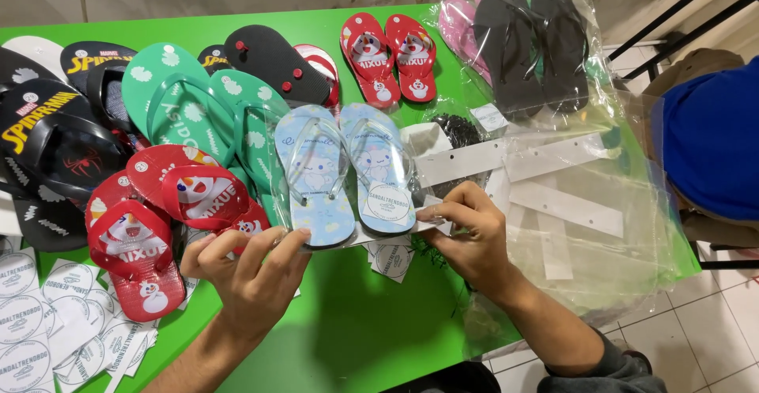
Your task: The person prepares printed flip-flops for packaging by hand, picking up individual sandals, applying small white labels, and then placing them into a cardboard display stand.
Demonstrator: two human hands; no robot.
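My left hand (251,270) and right hand (468,239) each pinch an end of the clear bag (348,231) holding the pale blue sandals (344,171) at table centre; a slipped pinch could drop them onto the stickers (393,258) at six o'clock.

Pale blue flip-flops (345,173) in glossy clear plastic bag (411,156); smooth glossy green table (356,338).

Bright even overhead light, soft shadows, glare on clear plastic bags (585,227), wide-angle bending at edges
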